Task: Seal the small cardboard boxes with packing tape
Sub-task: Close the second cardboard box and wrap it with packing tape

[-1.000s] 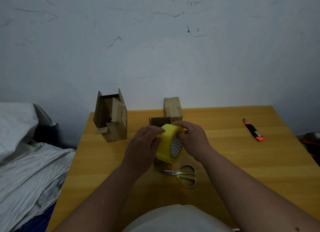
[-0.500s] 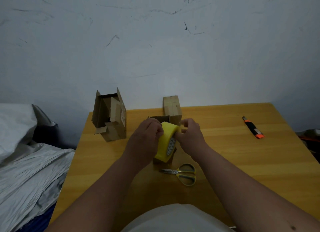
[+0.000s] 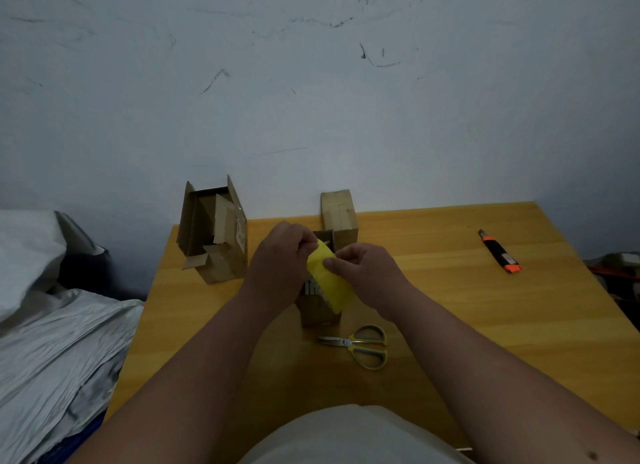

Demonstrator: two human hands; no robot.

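A yellow roll of packing tape [image 3: 330, 283] is held edge-on between my two hands above the table's middle. My left hand [image 3: 278, 262] grips its left side, fingers curled at the top edge. My right hand [image 3: 367, 273] holds the right side, thumb pressed on the roll's outer face. Right under the roll stands a small open cardboard box [image 3: 317, 313], mostly hidden by the roll and my hands. Behind it a closed small cardboard box [image 3: 339, 214] stands upright against the wall.
A larger open carton [image 3: 214, 235] with loose flaps stands at the table's back left. Yellow-handled scissors [image 3: 363, 345] lie in front of the small box. An orange-and-black utility knife [image 3: 500, 252] lies at the right. Crumpled grey plastic sheeting [image 3: 52, 325] is heaped left of the wooden table [image 3: 485, 318].
The roll has turned from showing its open core to edge-on. Both hands have shifted slightly up and back, and my fingers now work at the roll's top edge.
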